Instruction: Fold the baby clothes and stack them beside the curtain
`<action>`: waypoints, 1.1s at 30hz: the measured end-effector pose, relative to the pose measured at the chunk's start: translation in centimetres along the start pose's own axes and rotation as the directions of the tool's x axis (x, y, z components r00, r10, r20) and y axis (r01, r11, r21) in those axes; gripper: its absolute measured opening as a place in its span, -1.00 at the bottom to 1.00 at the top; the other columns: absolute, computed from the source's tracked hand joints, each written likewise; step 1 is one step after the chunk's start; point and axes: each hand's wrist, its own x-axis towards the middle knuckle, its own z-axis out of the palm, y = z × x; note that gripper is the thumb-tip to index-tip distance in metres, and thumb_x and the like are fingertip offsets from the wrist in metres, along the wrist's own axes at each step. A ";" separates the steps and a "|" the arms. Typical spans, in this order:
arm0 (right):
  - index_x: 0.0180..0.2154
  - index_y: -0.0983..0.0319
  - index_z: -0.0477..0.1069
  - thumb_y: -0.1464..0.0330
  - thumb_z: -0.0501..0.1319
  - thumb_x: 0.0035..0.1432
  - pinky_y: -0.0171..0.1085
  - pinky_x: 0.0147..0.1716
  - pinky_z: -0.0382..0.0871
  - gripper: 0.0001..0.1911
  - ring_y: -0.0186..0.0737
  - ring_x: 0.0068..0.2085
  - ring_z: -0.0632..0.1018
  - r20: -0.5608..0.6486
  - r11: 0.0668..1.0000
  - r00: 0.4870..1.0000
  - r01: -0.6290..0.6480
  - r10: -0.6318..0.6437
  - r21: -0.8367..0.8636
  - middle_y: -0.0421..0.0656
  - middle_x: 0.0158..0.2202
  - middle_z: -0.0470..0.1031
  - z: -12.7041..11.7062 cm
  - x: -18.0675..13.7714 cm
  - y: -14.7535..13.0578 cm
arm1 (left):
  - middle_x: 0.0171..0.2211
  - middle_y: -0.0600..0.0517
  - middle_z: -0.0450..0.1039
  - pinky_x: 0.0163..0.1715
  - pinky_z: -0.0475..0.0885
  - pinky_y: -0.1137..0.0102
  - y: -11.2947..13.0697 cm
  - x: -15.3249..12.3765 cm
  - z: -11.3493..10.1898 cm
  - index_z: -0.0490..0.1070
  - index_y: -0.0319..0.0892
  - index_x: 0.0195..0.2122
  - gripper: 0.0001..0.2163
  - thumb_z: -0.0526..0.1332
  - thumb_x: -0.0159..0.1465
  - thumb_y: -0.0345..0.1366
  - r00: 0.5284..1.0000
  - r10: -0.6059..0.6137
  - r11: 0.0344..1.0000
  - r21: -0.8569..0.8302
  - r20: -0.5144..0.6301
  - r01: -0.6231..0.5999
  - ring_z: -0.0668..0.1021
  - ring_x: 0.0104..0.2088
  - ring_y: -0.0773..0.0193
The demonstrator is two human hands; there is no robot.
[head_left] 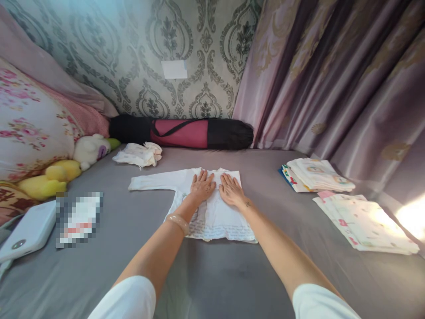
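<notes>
A small white long-sleeved shirt (pixel 229 217) lies flat on the grey bed sheet (pixel 219 274), with printed lines along its hem. One sleeve (pixel 156 180) stretches out to the left; on the right side no sleeve shows. My left hand (pixel 202 185) rests palm down on the upper middle of the shirt, fingers spread. Beside it, my right hand (pixel 230 189) presses flat on the upper right part, fingers stretched out. A narrow gap separates the two hands, and neither grips the cloth.
Folded clothes form one stack (pixel 317 173) and another pile (pixel 365 221) at the right. A crumpled white cloth (pixel 138 154) lies behind the sleeve. A black and red long bag (pixel 181 133) lines the wall. Plush toys (pixel 91 149) and a white device (pixel 29 230) are left.
</notes>
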 end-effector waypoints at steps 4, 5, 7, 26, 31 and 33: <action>0.35 0.48 -0.10 0.28 -0.24 0.33 -0.06 0.33 -0.28 -0.35 -0.10 0.39 -0.08 -0.004 0.997 0.997 -0.075 0.075 -0.013 -0.01 0.41 -0.16 -0.2 0.1 0.8 | 0.37 -0.22 -0.04 0.28 0.00 0.04 0.0 0.0 0.0 0.05 -0.32 0.32 -0.41 -0.09 0.37 -0.05 0.998 -0.055 0.998 -0.021 0.012 0.055 0.02 0.36 -0.04; 0.35 0.48 -0.10 0.29 -0.25 0.33 -0.05 0.33 -0.27 -0.35 -0.10 0.39 -0.08 -0.004 0.996 0.996 -0.087 0.087 -0.012 -0.02 0.41 -0.16 -0.2 0.1 1.0 | 0.37 -0.23 -0.06 0.28 0.00 0.06 0.0 0.0 0.0 0.05 -0.35 0.32 -0.41 -0.10 0.37 -0.05 0.998 -0.062 0.998 -0.024 0.018 0.062 0.02 0.36 -0.04; 0.35 0.48 -0.10 0.29 -0.24 0.33 -0.06 0.32 -0.26 -0.35 -0.09 0.39 -0.09 -0.015 0.993 0.992 -0.122 0.122 -0.009 0.00 0.41 -0.16 -0.2 0.0 1.1 | 0.38 -0.25 -0.10 0.29 -0.01 0.10 0.0 0.0 0.0 0.05 -0.39 0.31 -0.39 -0.10 0.36 -0.05 0.996 -0.083 0.996 -0.026 0.021 0.083 0.02 0.36 -0.03; 0.34 0.50 -0.06 0.21 -0.25 0.34 -0.07 0.31 -0.18 -0.32 -0.03 0.39 -0.09 -0.153 0.994 0.984 -0.097 0.089 -0.048 0.09 0.39 -0.13 -0.4 0.2 1.7 | 0.39 -0.31 -0.28 0.29 -0.07 0.11 -3.5 -2.7 -2.2 -0.17 -0.39 0.36 -0.35 -0.06 0.34 -0.10 0.987 -0.040 0.992 -0.116 0.158 0.059 -0.15 0.38 -0.03; 0.34 0.53 -0.08 0.19 -0.25 0.35 -0.11 0.31 -0.17 -0.30 -0.02 0.39 -0.10 -0.036 0.993 0.993 -0.112 0.110 -0.039 0.09 0.40 -0.14 0.3 0.4 2.3 | 0.39 -0.27 -0.22 0.29 -0.05 0.07 -5.3 -6.0 -3.3 -0.07 -0.32 0.35 -0.40 -0.06 0.35 -0.12 0.976 -0.060 0.997 -0.043 0.208 0.070 -0.11 0.38 -0.03; 0.34 0.52 -0.09 0.19 -0.25 0.35 -0.10 0.31 -0.16 -0.30 -0.02 0.39 -0.10 -0.003 0.991 0.992 -0.124 0.124 -0.044 0.09 0.40 -0.16 0.0 0.6 2.3 | 0.39 -0.25 -0.19 0.28 -0.04 0.04 -5.8 -6.9 -3.3 -0.02 -0.29 0.34 -0.41 -0.07 0.36 -0.09 0.976 -0.071 0.996 -0.035 0.207 0.080 -0.09 0.38 -0.03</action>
